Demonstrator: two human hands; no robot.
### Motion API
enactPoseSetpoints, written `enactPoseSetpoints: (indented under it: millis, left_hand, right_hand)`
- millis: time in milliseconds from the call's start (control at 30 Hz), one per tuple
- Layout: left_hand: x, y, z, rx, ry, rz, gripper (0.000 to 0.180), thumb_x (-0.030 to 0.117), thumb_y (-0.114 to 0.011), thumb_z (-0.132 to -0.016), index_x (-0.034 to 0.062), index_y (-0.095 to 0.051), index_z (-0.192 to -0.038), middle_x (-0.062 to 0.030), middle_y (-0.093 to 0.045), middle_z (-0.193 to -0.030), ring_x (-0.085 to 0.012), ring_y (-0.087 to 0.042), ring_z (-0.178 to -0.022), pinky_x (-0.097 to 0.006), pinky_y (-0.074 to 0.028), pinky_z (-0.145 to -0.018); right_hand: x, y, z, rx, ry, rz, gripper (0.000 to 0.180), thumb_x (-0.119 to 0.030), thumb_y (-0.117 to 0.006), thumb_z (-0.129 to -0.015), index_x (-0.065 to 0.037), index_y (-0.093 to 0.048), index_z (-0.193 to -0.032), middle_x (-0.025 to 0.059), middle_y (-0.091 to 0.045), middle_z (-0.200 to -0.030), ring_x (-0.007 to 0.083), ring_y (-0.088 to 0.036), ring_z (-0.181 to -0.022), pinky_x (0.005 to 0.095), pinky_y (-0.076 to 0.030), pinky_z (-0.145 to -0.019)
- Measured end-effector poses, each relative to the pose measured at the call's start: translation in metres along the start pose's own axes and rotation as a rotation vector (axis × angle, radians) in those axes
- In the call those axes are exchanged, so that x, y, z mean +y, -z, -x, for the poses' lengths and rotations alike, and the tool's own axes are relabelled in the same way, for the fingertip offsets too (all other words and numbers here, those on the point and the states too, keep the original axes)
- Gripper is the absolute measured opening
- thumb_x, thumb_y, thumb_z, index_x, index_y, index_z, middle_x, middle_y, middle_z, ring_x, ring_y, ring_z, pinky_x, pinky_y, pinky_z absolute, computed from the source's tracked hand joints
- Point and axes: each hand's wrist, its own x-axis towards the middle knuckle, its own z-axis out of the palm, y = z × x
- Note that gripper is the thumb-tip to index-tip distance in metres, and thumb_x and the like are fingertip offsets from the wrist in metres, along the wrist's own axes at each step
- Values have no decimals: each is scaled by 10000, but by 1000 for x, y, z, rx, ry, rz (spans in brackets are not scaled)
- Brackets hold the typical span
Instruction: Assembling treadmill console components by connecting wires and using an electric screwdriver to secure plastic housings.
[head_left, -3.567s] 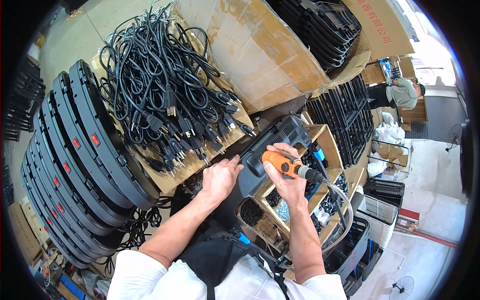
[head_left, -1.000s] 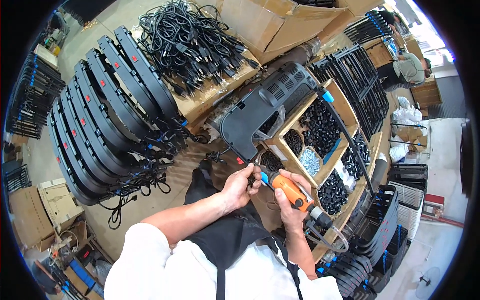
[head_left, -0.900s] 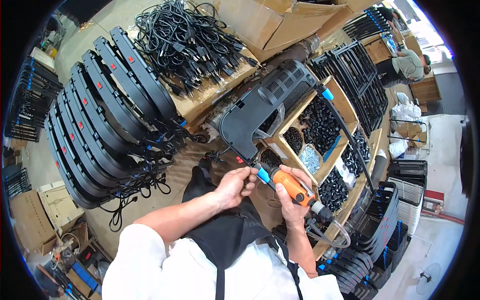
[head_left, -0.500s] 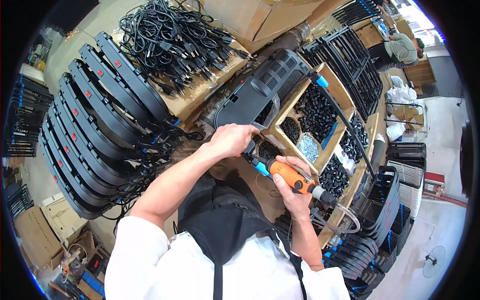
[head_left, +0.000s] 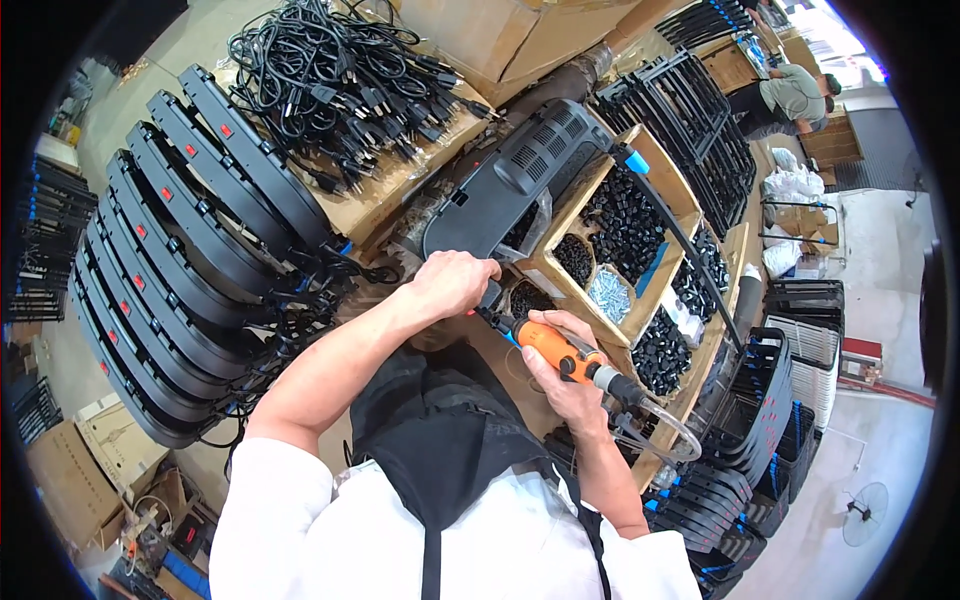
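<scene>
My right hand (head_left: 568,390) grips an orange air screwdriver (head_left: 560,352), with a clear hose curving from its back end. The tool's front end points to the upper left, close to a small dark part (head_left: 491,294) beside my left hand. Whether its bit touches that part, I cannot tell. My left hand (head_left: 455,282) is closed at the near end of a long black plastic housing (head_left: 500,190) with vent slots. What its curled fingers hold is hidden from view.
A wooden bin (head_left: 578,318) right of the housing holds black fittings, dark screws and silver screws (head_left: 610,294). Several curved black housings (head_left: 160,260) stand at left. Black power cords (head_left: 330,90) pile on a carton behind. Black frames (head_left: 690,130) stack at far right; a person (head_left: 795,95) bends beyond.
The orange screwdriver and my right hand have moved left, nearer my left hand. My left hand stays closed at the housing's near end.
</scene>
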Motion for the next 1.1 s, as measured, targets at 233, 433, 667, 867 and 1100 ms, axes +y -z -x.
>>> enactPoseSetpoints:
  millis: [233,433,667,867,1100]
  left_hand:
    - [-7,-8,2,28,-20,62,336,128,-559,-954,93,-741,-1234,-197,-768,-850,-360,-772,-863,-500,-597,-804]
    - [-21,-15,7,199,161,722,297,265,-491,-1102,45,-668,-1194,-94,-702,-782,-226,-683,-701,-385,-527,-638]
    - [-21,-21,64,226,477,1892,301,333,-471,-1156,68,-610,-1113,-26,-638,-900,-107,-545,-687,-243,-407,-552]
    - [-12,-58,98,193,513,2002,367,406,-517,-1136,67,-616,-1036,-48,-659,-943,-122,-574,-741,-251,-462,-598]
    - [0,-85,109,198,529,2017,285,308,-534,-1137,45,-641,-1111,-80,-695,-989,-152,-613,-764,-279,-463,-604]
  right_hand:
    - [-2,5,-1,-46,4,44,527,1,-794,-910,-1,-543,-1374,172,-694,-1324,256,-660,-1261,409,-518,-1115]
    - [-2,-5,-6,-12,1,-19,461,-23,-804,-892,-36,-648,-1325,106,-716,-1300,186,-682,-1186,342,-531,-1070]
    - [0,-15,-17,-77,27,136,445,-72,-814,-895,-76,-660,-1311,104,-742,-1231,202,-734,-1104,328,-575,-987]
    - [2,-19,-31,-183,120,265,394,-71,-820,-870,-78,-668,-1234,122,-760,-1230,233,-762,-1076,344,-600,-941]
    - [3,-18,-32,-225,88,245,358,-68,-816,-861,-78,-670,-1188,136,-759,-1242,265,-763,-1087,363,-602,-950]
